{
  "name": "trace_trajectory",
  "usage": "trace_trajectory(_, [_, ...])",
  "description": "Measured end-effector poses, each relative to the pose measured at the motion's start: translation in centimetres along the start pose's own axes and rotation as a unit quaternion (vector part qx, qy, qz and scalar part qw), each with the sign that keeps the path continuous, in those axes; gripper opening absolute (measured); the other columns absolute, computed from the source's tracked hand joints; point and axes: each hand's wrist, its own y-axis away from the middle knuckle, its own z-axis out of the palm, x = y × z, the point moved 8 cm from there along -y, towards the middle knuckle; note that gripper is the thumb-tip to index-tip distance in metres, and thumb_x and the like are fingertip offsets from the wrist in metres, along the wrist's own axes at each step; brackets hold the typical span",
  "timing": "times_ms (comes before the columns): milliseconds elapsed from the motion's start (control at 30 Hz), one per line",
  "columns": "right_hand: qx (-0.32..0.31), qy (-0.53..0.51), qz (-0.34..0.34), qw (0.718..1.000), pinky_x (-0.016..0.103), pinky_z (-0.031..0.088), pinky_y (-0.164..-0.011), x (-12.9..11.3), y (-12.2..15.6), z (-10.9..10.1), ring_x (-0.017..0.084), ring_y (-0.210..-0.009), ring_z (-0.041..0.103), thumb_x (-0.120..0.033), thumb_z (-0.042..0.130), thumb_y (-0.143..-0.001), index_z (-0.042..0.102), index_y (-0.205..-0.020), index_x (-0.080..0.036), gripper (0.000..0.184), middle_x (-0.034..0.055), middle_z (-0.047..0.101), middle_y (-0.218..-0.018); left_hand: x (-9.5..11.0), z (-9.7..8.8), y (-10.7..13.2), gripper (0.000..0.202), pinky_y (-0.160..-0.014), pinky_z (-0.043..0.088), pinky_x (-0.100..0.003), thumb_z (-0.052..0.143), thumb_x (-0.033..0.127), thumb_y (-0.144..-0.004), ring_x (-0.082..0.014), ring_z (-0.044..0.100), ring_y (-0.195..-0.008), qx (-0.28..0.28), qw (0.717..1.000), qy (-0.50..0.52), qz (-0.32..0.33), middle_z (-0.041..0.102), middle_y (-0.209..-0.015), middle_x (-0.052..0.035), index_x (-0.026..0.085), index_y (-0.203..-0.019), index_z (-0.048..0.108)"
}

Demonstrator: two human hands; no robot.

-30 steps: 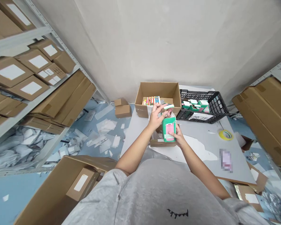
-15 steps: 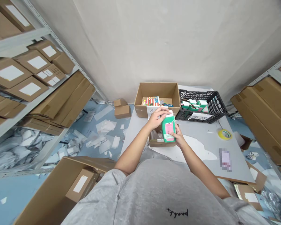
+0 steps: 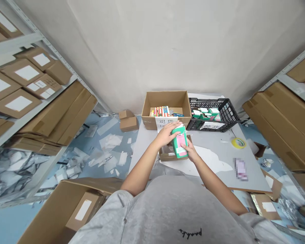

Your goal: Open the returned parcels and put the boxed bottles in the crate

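Note:
Between my two hands is a green and pink product box (image 3: pixel 181 143), tilted, with a white flap at its top end. My left hand (image 3: pixel 167 132) is closed over the box's upper left side, fingers near the flap. Lower down on the right side, my right hand (image 3: pixel 191 149) grips the box with the thumb across its front. Beneath it, a small open carton (image 3: pixel 167 157) rests on the table (image 3: pixel 146 145), partly hidden by the box and hands. What the carton holds is hard to make out.
A larger carton (image 3: pixel 146 122) with a paper sign stands behind my hands. Beside it, a black crate (image 3: pixel 232 117) holds several green boxes. Yellow tape (image 3: pixel 238 143) lies to the right. Shelves of cartons (image 3: pixel 19 103) flank the table, and a big open carton (image 3: pixel 51 203) stands at lower left.
The view has shifted slightly. The green box has tilted more, its top leaning left, and my left hand has its fingers further around the upper edge. Both hands keep hold of it.

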Motion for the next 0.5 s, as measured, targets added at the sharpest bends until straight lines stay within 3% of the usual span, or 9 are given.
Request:
trace_trajectory(133, [-0.002,0.037,-0.008,0.999,0.050,0.051,-0.108,-0.2,0.1,-0.8,0.033,-0.121,0.067,-0.058,0.080,-0.081,0.060,-0.144,-0.026,0.073,0.0075,0.072,-0.132,-1.2,0.9,-0.3,0.052,-0.122,0.039,-0.043,0.057,0.045,-0.104,-0.0268,0.048,-0.146,-0.016,0.999,0.023,-0.030,0.052,-0.153,-0.0082,0.035,-0.155,0.052])
trace_trajectory(300, [0.014,0.156,-0.077,0.985,0.051,0.041,-0.120,-2.1,-0.1,-1.6,0.031,-0.135,0.058,-0.064,0.063,-0.095,0.058,-0.148,-0.028,0.065,0.0081,0.065,-0.143,-1.2,3.3,-1.4,0.048,-0.119,0.042,-0.041,0.056,0.044,-0.105,-0.0255,0.055,-0.135,-0.048,0.998,0.031,0.026,0.056,-0.138,-0.0082,0.034,-0.152,0.056])
trace_trajectory(500, [0.074,0.249,-0.171,0.950,0.049,0.032,-0.127,-8.0,0.5,-3.0,0.026,-0.147,0.048,-0.059,0.057,-0.101,0.024,-0.168,-0.029,0.081,0.0100,0.049,-0.160,0.6,5.6,-2.9,0.051,-0.120,0.043,-0.047,0.052,0.044,-0.106,-0.0273,0.049,-0.141,-0.063,0.991,0.008,0.115,0.051,-0.150,-0.0097,0.035,-0.156,0.050])
